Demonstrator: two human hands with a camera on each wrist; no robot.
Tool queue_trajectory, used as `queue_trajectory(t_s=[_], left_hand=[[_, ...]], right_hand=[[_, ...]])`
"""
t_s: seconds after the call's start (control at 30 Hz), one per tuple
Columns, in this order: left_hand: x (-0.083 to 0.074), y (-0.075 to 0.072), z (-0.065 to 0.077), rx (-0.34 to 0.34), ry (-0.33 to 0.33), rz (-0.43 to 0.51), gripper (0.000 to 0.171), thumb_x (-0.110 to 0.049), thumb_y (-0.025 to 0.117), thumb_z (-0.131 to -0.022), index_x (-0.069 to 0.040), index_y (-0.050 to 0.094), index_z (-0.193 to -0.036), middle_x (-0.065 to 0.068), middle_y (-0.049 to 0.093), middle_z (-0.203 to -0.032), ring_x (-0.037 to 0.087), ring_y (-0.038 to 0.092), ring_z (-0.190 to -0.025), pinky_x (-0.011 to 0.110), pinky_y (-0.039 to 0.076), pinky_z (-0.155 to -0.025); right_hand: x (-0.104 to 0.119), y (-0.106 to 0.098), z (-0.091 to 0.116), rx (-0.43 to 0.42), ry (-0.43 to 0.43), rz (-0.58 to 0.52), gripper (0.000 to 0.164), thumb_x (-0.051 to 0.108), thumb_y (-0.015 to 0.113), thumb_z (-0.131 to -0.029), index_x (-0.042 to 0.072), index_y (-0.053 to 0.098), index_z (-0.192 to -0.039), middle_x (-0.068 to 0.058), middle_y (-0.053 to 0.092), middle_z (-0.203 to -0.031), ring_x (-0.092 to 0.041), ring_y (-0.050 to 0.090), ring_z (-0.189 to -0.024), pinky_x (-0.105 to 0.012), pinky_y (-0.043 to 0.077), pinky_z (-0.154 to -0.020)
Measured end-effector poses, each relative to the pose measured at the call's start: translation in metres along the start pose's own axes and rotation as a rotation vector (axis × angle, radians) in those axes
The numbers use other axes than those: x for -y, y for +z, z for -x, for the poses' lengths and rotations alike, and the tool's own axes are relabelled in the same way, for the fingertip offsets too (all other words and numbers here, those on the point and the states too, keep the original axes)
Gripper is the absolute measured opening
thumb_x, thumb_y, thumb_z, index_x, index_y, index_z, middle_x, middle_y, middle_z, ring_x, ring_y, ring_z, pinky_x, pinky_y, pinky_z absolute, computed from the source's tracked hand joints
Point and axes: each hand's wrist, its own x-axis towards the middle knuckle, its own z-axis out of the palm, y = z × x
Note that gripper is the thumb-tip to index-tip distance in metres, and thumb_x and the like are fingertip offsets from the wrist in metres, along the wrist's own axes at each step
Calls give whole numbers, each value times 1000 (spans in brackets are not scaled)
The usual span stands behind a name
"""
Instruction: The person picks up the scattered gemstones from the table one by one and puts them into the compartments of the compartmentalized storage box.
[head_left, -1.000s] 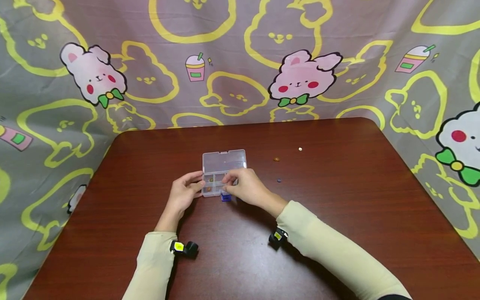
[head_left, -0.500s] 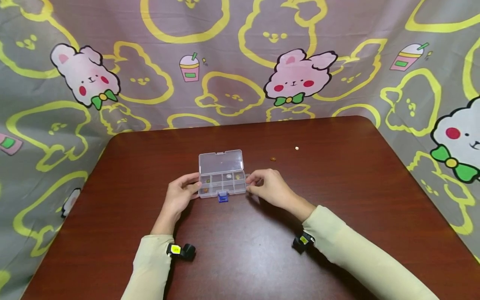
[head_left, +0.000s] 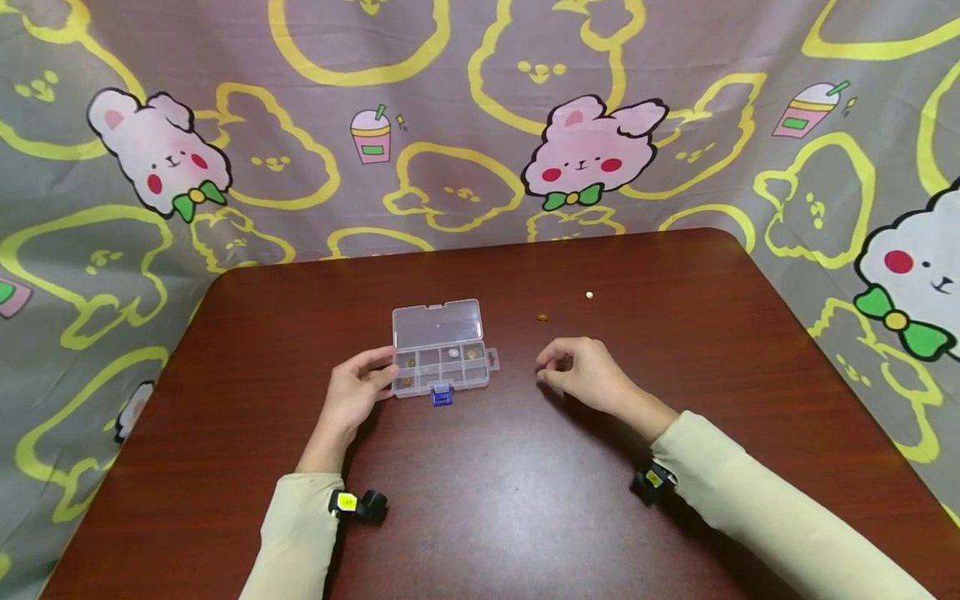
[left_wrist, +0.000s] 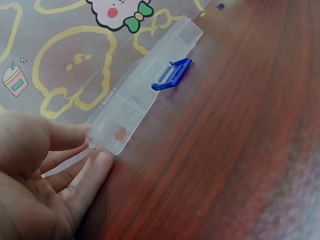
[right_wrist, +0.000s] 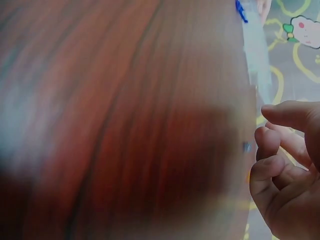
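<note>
A clear plastic compartment box [head_left: 417,390] lies on the table with its lid [head_left: 437,323] raised and its blue latch [head_left: 442,396] hanging at the front. Several small beads sit in separate compartments, among them a white one [head_left: 453,353] and an orange one [left_wrist: 120,133]. My left hand [head_left: 356,388] grips the box's left end between thumb and fingers. To the right of the box, my right hand [head_left: 588,372] hovers low with loosely curled fingers and nothing between them. A small dark blue bead [right_wrist: 246,146] shows close to its fingertips in the right wrist view; the hand hides it in the head view.
Farther back on the brown wooden table [head_left: 480,517] lie a brown bead [head_left: 542,317] and a small white bead [head_left: 589,294]. A patterned curtain [head_left: 450,108] hangs behind and beside the table.
My right hand has moved from over the box's compartments to the table on its right, uncovering the compartments. My left hand stays on the box's left end. The head view has shifted slightly.
</note>
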Motion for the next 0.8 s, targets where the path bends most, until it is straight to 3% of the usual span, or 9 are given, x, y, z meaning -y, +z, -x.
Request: queue_trajectory(t_s=[0.47,0.8], left_hand=[[0,0,0,-2,2,6,37,-1,64,-97,1,62,-133,22,61,-131,11,63,-94,23,58,-71],[0,0,0,-3,7,20,37,1,63,-97,2,61,-133,23,60,-132,8,63,-92,22,58,-70]], right_hand=[[-20,-14,-3,-30,63,39,13,0,80,-80,4,72,-90,0,66,-74,-12,55,-58,-23,44,-52],[-23,-12,-14,-2,74,56,15,5,82,-79,5,74,-92,1,68,-76,-13,60,-65,-27,48,-62]])
